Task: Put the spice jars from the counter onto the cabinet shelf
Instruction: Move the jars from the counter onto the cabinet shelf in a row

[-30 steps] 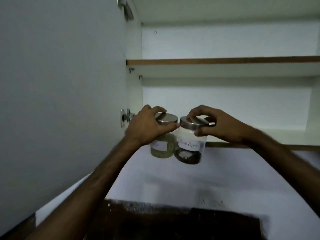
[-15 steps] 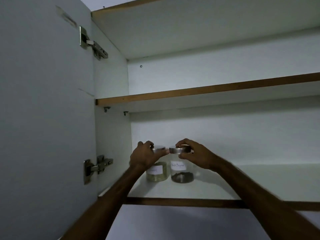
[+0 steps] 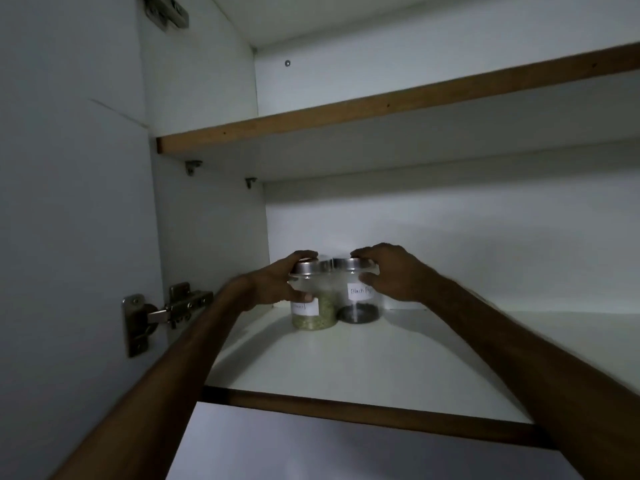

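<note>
Two glass spice jars with metal lids stand side by side on the lower cabinet shelf [image 3: 363, 362], near its back left corner. The left jar [image 3: 317, 315] holds a greenish spice and bears a white label. My left hand [image 3: 277, 284] wraps around its lid and upper side. The right jar [image 3: 358, 306] holds a dark spice at the bottom; its label reads "Black P...". My right hand [image 3: 388, 271] grips that jar from the right, fingers over the lid. Both jars rest on the shelf surface.
The open cabinet door [image 3: 69, 220] fills the left side, with a metal hinge [image 3: 162, 311] at shelf height. An upper shelf [image 3: 381, 109] runs above. The lower shelf stretches bare to the right of the jars. Its wooden front edge [image 3: 363, 412] lies below my forearms.
Both hands have carried the jars further back into the cabinet and set them down on the lower shelf. The view has moved closer and tilted up.
</note>
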{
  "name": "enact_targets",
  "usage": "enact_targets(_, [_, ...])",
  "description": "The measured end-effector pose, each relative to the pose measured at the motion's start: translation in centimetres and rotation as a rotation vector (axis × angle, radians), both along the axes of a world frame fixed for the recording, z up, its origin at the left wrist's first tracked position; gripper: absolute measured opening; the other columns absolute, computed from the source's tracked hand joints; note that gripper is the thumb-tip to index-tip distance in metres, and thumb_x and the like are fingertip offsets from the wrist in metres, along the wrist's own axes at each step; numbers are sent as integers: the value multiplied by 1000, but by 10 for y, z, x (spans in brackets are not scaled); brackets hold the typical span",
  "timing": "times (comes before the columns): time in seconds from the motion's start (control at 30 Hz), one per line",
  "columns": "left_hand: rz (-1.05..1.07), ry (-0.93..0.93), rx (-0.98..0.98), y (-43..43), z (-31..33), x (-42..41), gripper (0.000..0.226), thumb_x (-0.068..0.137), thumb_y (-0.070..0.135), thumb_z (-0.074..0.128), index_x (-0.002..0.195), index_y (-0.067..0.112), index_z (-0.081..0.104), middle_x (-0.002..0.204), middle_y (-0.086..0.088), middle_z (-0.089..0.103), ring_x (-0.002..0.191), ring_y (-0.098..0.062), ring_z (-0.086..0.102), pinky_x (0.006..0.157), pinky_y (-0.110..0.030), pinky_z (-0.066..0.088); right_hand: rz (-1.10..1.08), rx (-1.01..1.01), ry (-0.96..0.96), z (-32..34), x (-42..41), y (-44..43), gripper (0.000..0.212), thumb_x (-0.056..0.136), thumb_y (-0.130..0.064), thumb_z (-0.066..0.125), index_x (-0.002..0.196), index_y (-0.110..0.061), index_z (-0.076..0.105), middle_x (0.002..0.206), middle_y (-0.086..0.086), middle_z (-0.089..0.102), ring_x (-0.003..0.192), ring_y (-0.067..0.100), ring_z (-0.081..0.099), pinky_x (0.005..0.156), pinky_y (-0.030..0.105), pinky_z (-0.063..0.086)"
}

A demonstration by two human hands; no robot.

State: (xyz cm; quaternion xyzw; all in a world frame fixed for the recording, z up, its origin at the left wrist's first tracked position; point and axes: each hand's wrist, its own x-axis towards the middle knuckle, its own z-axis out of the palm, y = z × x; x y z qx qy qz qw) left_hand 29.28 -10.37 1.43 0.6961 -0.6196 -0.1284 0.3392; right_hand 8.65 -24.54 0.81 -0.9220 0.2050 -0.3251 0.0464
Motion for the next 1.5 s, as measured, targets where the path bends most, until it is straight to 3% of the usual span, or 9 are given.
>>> enact_targets(0.17, [375, -401, -198, -25, -7, -1, 85, 64, 48, 84, 135, 27, 45, 124, -7, 56, 109, -29, 58, 91, -38, 51, -4, 4, -34, 7, 9, 5, 34, 85, -15, 67, 117, -10, 56, 112, 14, 63, 102, 31, 60, 87, 40, 49])
enact_targets(0.3, [408, -344, -254, -37, -21, 2, 93, 54, 62, 83, 130, 28, 43, 119, -8, 47, 105, -29, 60, 89, -43, 53, -110, -65, 23, 5, 21, 8, 33, 87, -25, 66, 115, -15, 52, 109, 13, 60, 102, 31, 56, 86, 43, 49])
enact_targets(0.53, [224, 96, -291, -24, -22, 17, 99, 67, 24, 88, 142, 15, 23, 117, -7, 54, 87, -18, 61, 70, -43, 57, -67, 7, -73, -3, 19, 3, 57, 86, -38, 69, 138, -23, 49, 131, 13, 47, 122, 31, 46, 107, 38, 33])
enact_targets(0.73, [18, 355, -182, -25, -24, 29, 66, 79, -1, 74, 135, 4, 41, 133, -17, 53, 117, -30, 57, 88, -39, 57, -98, 53, -75, -4, 16, 0, 54, 82, -31, 75, 131, -19, 55, 125, 12, 55, 115, 27, 54, 99, 40, 45])
enact_targets(0.87, [-88, 337, -175, -24, -26, 30, 59, 83, -4, 68, 137, 8, 46, 132, -17, 56, 118, -28, 57, 80, -23, 58, -114, 34, -51, -5, 14, 3, 56, 85, -30, 72, 135, -16, 51, 127, 12, 52, 116, 27, 52, 97, 35, 41])
enact_targets(1.17, [-32, 359, -231, -30, -31, 32, 60, 80, -7, 70, 135, 3, 48, 129, -18, 59, 117, -31, 58, 83, -30, 56, -98, 2, -71, -14, 19, 6, 58, 86, -24, 72, 138, -12, 48, 132, 15, 50, 119, 29, 51, 99, 33, 38])
enact_targets(1.3, [32, 243, -208, -18, -36, 20, 63, 84, -1, 69, 140, 1, 40, 135, -9, 53, 127, -31, 51, 95, -25, 48, -127, -21, -13, -20, 14, 13, 74, 90, -39, 63, 151, -10, 31, 152, 20, 33, 140, 36, 34, 111, 33, 27])
enact_targets(1.4, [171, -138, -371, 16, -27, -7, 83, 89, 15, 67, 149, -4, 13, 143, 1, 28, 128, -17, 40, 100, -15, 31, -204, -200, -97, -15, -2, 44, 97, 88, -68, 41, 152, 0, 15, 160, 26, 10, 148, 43, 10, 120, 42, 11])
enact_targets(1.5, [82, -255, -773, 68, -60, -49, 57, 94, 27, 61, 137, -4, 40, 140, -11, 49, 127, -12, 51, 105, -29, 43, -65, -303, -361, -51, -34, 116, 77, 96, -56, 42, 144, 3, 36, 151, 17, 38, 141, 29, 35, 114, 17, 16])
